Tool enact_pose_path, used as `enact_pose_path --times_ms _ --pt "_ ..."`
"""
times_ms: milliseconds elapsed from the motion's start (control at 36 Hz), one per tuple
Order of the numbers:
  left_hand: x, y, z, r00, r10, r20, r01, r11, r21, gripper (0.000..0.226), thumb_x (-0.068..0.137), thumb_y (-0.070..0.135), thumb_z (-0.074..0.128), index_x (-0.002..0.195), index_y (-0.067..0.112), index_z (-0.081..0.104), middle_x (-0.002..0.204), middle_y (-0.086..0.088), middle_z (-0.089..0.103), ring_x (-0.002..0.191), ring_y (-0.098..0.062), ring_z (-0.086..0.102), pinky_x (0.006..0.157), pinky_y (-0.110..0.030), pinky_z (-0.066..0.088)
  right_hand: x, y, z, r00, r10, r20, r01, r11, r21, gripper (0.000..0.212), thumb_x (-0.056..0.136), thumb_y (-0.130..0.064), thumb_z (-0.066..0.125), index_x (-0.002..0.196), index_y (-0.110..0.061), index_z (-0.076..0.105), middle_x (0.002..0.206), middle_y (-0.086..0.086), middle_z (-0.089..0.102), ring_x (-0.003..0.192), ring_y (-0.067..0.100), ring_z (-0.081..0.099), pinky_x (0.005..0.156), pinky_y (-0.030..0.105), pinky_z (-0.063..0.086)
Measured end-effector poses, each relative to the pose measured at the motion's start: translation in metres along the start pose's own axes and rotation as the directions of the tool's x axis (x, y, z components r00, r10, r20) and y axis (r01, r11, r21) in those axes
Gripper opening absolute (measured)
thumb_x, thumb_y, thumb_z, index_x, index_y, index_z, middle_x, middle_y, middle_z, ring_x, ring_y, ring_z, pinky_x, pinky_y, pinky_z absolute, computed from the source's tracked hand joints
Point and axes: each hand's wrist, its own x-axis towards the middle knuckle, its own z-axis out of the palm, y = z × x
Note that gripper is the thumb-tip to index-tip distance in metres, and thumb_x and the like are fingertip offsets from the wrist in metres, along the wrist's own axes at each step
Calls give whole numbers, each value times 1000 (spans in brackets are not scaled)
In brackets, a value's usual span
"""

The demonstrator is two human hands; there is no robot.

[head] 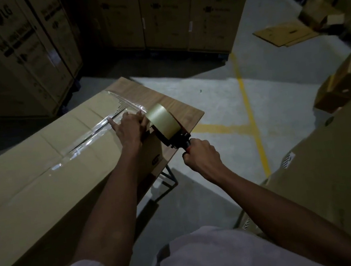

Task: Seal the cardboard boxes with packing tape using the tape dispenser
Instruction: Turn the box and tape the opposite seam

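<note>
A long cardboard box (43, 169) lies on a small wooden table (181, 112). Clear tape (95, 131) runs along its centre seam to the right end. My left hand (129, 127) lies flat on the box top at that end, fingers straight, pressing the tape down by the edge. My right hand (201, 156) grips the red-and-black handle of the tape dispenser (169, 129). The dispenser's pale tape roll sits against the box's right end face, just past my left fingers.
Tall printed cartons (18, 52) stand along the back and left. More cardboard boxes (327, 170) are stacked at the right. Flattened cardboard (283, 33) lies on the concrete floor far right. Yellow floor lines (251, 111) cross beside the table.
</note>
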Motion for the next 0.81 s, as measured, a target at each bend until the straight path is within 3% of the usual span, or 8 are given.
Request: enact_pose_path --times_ms 28,111,194,306,389,583,722,806 --pt "2 -2 1 1000 -29 12 30 999 -37 27 97 10 52 114 4 72 121 -13 66 119 -26 59 124 -35 12 -1 -1 0 1000 13 8 -13 1000 14 10 90 -22 59 95 -20 51 85 5 54 74 33 53 63 36 42" --pt "2 0 2 1000 22 -17 -20 995 94 27 100 11 49 94 18 75 104 -8 67 113 -24 61 124 -54 -1 -1 -7 0 997 61 48 -64 996 61 12 90 -23 60 98 -16 55 93 9 61 78 35 60 62 36 46" --pt "1 3 0 996 63 -58 -55 990 130 26 103 20 51 97 23 75 102 -7 69 115 -24 61 123 -59 -1 -1 -10 2 992 90 89 -103 984 146 16 89 -22 59 99 -10 59 93 13 65 80 39 66 64 45 59" --pt "3 1 -1 995 101 -8 -98 982 162 25 103 12 46 106 14 72 96 -9 66 111 -30 62 123 -58 5 0 -5 13 998 23 -50 -24 1000 -6 12 92 -21 60 103 -17 57 92 10 61 85 39 64 64 38 45" --pt "4 0 -1 994 110 -21 -103 975 196 30 106 28 48 119 12 70 112 -16 69 114 -32 62 123 -59 8 0 10 19 996 -12 -93 3 995 -98 23 93 -20 59 116 -14 61 97 14 65 88 40 66 65 37 42" --pt "1 0 -6 996 85 -20 -87 993 -75 40 102 41 57 125 13 71 123 -21 66 117 -37 58 120 -56 24 -9 65 28 954 279 -114 -259 952 162 15 91 -22 59 101 -10 63 79 13 62 62 30 54 52 29 34" --pt "-10 7 3 990 82 111 -96 988 123 83 92 77 41 148 16 50 154 -14 46 147 -33 33 122 -57 9 27 41 21 948 306 -93 -263 911 318 21 88 -28 59 97 -9 63 89 18 68 75 40 66 66 46 60" --pt "-16 9 10 987 102 124 -127 969 212 92 88 79 47 155 17 39 163 -7 34 152 -32 22 123 -59 11 52 25 23 945 315 -85 -260 885 385 33 88 -46 56 90 -14 59 93 19 70 81 40 69 70 45 60"
